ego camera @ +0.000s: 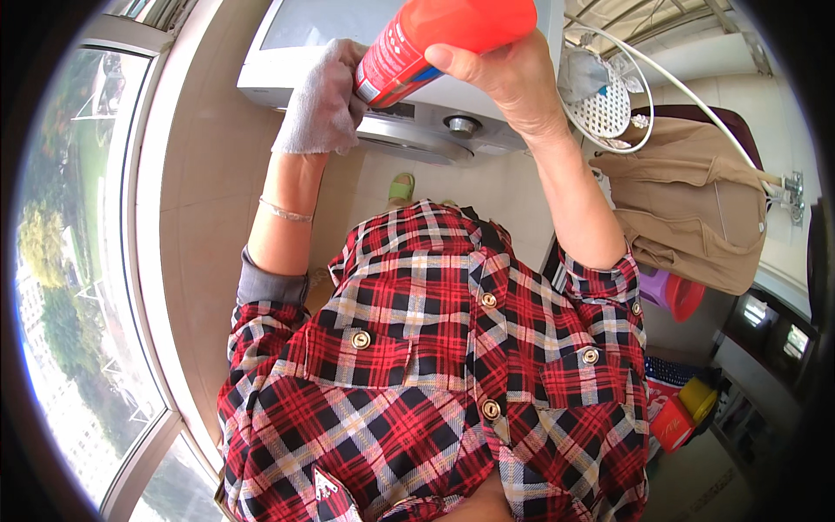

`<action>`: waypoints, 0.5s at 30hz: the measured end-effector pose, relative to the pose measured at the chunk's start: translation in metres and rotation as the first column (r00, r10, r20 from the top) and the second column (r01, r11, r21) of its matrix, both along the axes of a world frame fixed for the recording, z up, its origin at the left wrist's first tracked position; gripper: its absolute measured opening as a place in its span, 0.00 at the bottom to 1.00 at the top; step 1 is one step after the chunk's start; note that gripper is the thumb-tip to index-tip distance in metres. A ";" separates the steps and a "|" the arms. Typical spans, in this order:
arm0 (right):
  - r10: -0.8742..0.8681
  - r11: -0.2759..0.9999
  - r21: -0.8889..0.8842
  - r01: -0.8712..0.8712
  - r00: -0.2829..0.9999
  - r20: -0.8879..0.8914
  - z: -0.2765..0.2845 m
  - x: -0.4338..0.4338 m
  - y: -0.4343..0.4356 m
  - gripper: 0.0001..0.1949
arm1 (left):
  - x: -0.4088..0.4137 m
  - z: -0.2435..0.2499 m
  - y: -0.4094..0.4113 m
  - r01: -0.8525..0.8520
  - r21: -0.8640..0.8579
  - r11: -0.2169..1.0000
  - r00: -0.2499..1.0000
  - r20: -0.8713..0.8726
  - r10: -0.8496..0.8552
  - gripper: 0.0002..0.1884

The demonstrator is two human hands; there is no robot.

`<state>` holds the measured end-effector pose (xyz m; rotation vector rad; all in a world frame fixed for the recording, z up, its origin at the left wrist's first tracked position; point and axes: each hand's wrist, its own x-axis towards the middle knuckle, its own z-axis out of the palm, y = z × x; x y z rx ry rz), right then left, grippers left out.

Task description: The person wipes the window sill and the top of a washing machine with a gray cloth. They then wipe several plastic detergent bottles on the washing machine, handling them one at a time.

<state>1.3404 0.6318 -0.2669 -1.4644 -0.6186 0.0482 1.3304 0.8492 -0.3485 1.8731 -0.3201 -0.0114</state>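
My right hand (512, 88) grips a red cylindrical container (417, 49) with printed writing, its thumb lying along the side. The container is tilted, and its top end is cut off by the upper picture edge. A greyish cloth (319, 104) covers my left hand, hiding the fingers, and is bunched against the container's lower left end. Below both hands stands a front-loading washing machine (408, 121) with a round metal dial (462, 125) on its panel. Its grey-topped surface (306, 26) lies just behind the cloth.
On the left runs a window (91, 261) with a pale sill. To the right, a brown garment (691, 189) hangs over something, near a white hose (691, 85) and a white perforated disc (603, 107). A purple and red container (672, 293) sits beneath. Tiled floor (385, 166) shows ahead.
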 end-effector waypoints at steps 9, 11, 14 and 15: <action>-0.045 0.983 -0.173 0.057 0.996 0.077 -0.009 -0.007 -0.013 0.24 | -0.006 -0.012 -0.023 -0.015 -0.035 0.999 0.997 0.071 0.017 0.16; -0.052 0.978 -0.196 0.069 0.995 0.087 -0.007 -0.008 -0.015 0.24 | -0.009 -0.008 -0.026 -0.011 -0.001 1.000 0.997 0.075 0.011 0.16; -0.053 0.981 -0.181 0.073 0.992 0.112 -0.001 -0.009 -0.013 0.24 | -0.003 -0.010 -0.024 0.002 0.107 0.994 0.974 0.225 -0.026 0.18; -0.042 0.987 -0.146 0.059 0.992 0.118 -0.001 -0.007 -0.011 0.24 | -0.001 -0.012 -0.021 0.000 0.151 0.989 0.952 0.301 -0.046 0.18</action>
